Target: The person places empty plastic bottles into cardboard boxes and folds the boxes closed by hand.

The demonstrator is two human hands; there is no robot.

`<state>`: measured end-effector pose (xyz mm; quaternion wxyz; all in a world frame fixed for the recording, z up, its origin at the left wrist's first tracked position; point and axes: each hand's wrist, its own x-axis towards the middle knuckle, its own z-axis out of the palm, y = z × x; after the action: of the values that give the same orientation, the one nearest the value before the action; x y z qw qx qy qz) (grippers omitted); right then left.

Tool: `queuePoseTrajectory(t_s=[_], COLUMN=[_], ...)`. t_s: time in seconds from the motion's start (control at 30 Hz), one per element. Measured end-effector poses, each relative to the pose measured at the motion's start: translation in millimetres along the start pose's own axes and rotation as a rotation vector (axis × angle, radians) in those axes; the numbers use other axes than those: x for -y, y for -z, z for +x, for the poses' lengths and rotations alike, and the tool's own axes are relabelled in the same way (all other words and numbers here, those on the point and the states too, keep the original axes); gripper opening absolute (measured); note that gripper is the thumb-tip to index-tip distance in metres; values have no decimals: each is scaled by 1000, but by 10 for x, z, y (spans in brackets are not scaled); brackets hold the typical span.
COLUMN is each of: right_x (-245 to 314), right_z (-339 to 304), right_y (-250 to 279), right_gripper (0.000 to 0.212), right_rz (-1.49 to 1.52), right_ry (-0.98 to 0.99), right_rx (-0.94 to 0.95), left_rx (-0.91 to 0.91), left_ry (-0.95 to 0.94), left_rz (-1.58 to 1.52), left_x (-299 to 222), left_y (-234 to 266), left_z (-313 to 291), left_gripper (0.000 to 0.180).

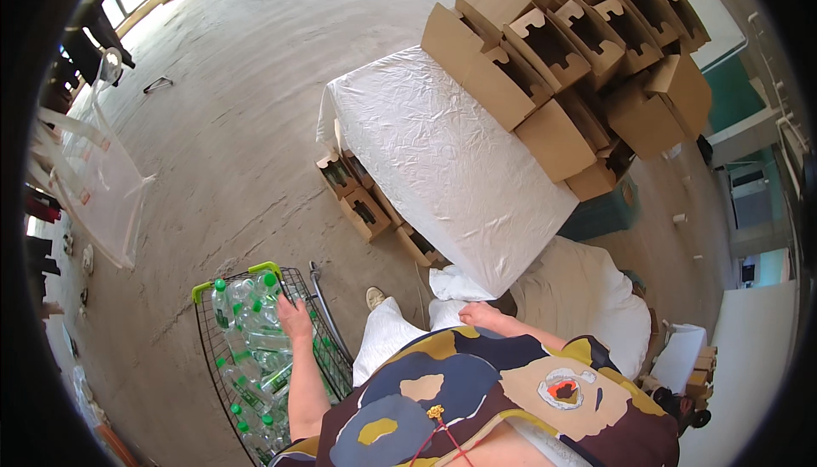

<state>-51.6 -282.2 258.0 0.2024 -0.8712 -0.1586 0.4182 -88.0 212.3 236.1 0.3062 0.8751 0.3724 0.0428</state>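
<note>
My left hand (294, 317) is over a black wire cart (202, 331) with lime-green corner pieces, at lower left. Its fingers are apart beside a clear bottle with a green cap (271, 280); a firm hold on it does not show. Several more clear plastic bottles (255, 339) with green caps lie jumbled in the cart. My right hand (482, 314) is closed low in front of my body, close to the white-sheeted table (451, 160). What its curled fingers hold, if anything, is hidden.
Open brown cardboard cartons (545, 45) are piled on the table's far right end. More cartons (366, 214) stand on the floor along its left side. A large white sack (587, 297) slumps at right. A clear plastic sheet (102, 186) hangs at far left.
</note>
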Motion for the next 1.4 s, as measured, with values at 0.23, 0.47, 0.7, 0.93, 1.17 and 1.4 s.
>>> queuePoseTrajectory(t_s=[0.23,0.47,0.7,0.93,1.17,1.4], right_x=[41,-132,-95,-346,-590,-859], right_z=[95,413,91,-275,-5,12], right_y=[167,1481,4053,5840,6366,6547], right_gripper=[44,38,30,39,50,39], right_rz=[72,282,-28,-530,-732,-543], right_ry=[-103,-92,173,156,217,325], right_rx=[-8,-413,-1422,-1619,-1499,-1424], left_rx=[-19,-25,-201,-404,-291,-234], left_ry=[9,-13,60,96,136,90], left_rz=[46,97,292,339,334,182], left_x=[133,18,-251,-627,-1455,-1506], left_y=[-51,-45,82,-295,-748,-874], left_z=[1,-7,-110,-741,-1623,-1693], left_gripper=[39,40,52,52,45,38])
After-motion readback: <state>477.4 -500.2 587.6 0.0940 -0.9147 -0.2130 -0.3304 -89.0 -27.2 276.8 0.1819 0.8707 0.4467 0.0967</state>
